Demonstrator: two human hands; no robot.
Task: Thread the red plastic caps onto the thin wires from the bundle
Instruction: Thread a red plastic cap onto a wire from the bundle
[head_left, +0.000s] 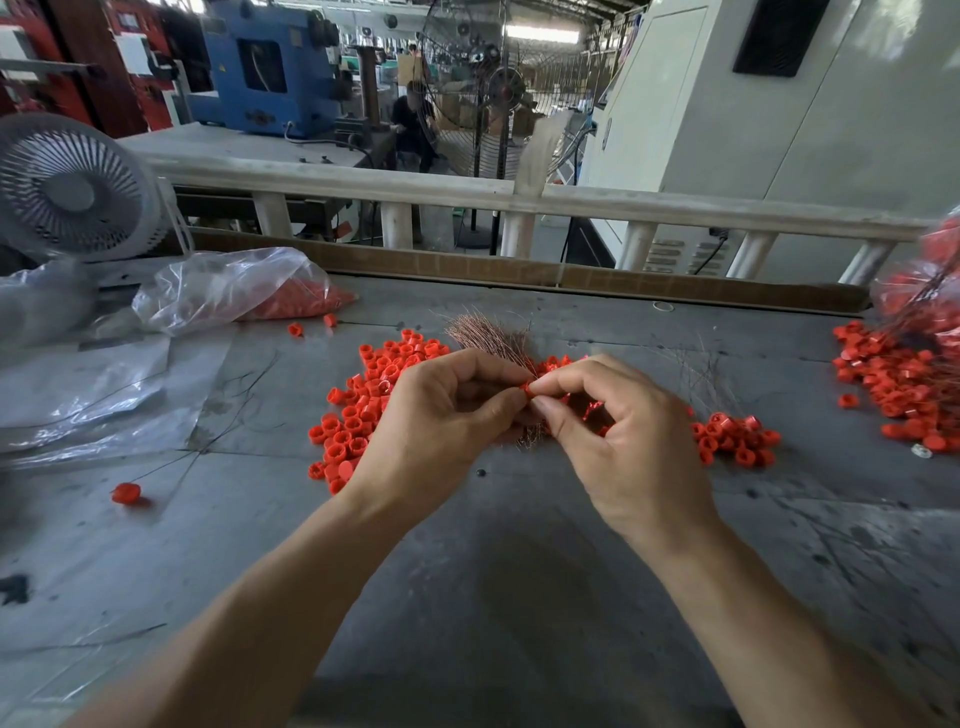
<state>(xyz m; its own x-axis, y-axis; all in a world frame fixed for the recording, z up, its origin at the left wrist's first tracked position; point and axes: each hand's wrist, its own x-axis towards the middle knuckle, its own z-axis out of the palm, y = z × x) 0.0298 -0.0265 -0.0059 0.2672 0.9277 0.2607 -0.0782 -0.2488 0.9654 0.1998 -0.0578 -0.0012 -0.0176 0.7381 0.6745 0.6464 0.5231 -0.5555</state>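
Fingers of the right hand (628, 441) are pinched together on one red cap (529, 389), which touches the left hand's (436, 421) thumb tip; its axis cannot be read. The left hand's fingers are curled around the wire bundle (488, 335), which fans away from the person. Loose caps (363, 410) lie on the surface (519, 571) around both hands.

The scuffed grey table (519, 597) carries heaps of red caps (358, 415), a wire bundle (488, 332) and plastic bags (234, 283).
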